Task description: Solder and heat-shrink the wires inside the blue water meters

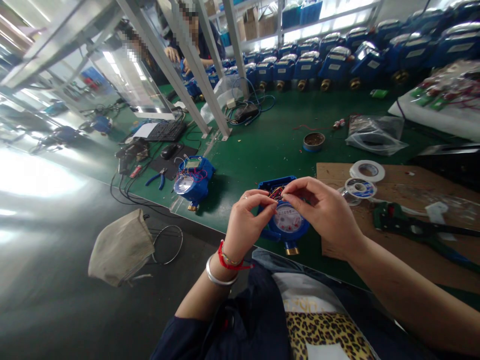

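Note:
In front of me a blue water meter (290, 220) stands on the green bench, its round white dial facing up and its brass end toward me. Thin coloured wires (276, 193) show in the open housing behind the dial. My left hand (249, 215) pinches at these wires from the left, thumb and forefinger together. From the right, my right hand (318, 207) pinches at the same wires, its fingertips close to the left ones. Which wire each hand holds is too small to tell. Another blue water meter (193, 180), with wires over its dial, stands to the left.
Rows of blue meters (307, 65) line the back. On the right are a cardboard sheet (330, 172), tape roll (367, 171), solder spool (360, 189) and green-handled tool (397, 220). A small round tin (314, 141), blue pliers (156, 179) and metal posts (225, 127) stand farther off. Another person works behind.

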`<move>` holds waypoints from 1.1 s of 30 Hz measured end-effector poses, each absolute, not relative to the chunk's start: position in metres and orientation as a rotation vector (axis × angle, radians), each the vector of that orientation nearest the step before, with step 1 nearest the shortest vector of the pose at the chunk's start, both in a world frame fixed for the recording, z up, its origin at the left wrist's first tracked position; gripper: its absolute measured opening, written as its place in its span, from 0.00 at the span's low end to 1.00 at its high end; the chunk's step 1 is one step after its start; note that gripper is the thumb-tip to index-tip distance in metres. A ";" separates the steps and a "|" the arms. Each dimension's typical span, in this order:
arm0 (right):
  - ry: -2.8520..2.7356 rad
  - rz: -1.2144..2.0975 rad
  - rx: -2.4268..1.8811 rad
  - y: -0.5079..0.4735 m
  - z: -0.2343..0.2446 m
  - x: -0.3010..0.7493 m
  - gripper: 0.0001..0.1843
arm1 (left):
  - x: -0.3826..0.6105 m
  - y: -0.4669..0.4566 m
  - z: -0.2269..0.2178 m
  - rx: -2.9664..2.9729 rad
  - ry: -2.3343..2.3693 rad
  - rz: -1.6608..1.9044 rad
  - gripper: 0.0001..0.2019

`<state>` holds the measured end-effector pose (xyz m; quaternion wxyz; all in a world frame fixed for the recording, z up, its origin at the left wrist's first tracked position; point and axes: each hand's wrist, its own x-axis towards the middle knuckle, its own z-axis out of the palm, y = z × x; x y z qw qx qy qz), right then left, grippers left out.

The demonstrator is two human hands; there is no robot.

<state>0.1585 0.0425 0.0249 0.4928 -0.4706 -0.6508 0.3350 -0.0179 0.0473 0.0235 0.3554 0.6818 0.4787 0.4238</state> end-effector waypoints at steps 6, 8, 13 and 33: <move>-1.642 0.766 -1.133 0.043 0.021 0.154 0.07 | -0.017 0.047 0.023 1.743 1.196 1.041 0.15; -1.635 0.818 -1.128 0.043 0.020 0.153 0.10 | -0.018 0.046 0.023 1.733 1.183 1.021 0.21; -1.550 1.004 -1.085 0.046 0.016 0.151 0.13 | -0.019 0.046 0.021 1.707 1.219 0.983 0.15; -1.755 0.977 -1.196 0.050 0.019 0.152 0.06 | -0.019 0.041 0.015 1.602 1.145 1.100 0.19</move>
